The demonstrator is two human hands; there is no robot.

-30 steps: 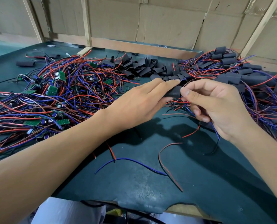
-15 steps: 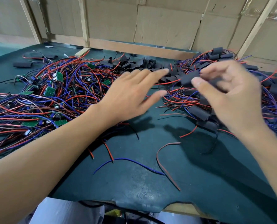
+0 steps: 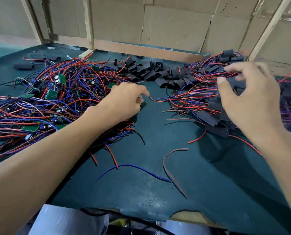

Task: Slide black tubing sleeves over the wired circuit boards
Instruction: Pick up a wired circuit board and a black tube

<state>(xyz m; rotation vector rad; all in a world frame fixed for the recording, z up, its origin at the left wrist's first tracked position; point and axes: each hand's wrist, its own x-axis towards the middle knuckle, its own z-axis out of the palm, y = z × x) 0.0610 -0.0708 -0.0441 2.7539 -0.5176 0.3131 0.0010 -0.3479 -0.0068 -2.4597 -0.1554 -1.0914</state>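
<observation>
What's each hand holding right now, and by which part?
Left hand pinches a red wire near its end. Right hand is blurred; its hold cannot be told.

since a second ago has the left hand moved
Yes. The left hand pulled away from the right hand, toward the bare-board wire pile, and now rests at its edge.

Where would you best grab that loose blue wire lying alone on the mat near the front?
Probably at the middle of the blue wire, pinched from straight above. It lies flat in a shallow arch on the green mat, with bare mat on both sides there. Its right end crosses a loose red wire, so a grip there might lift both.
</observation>
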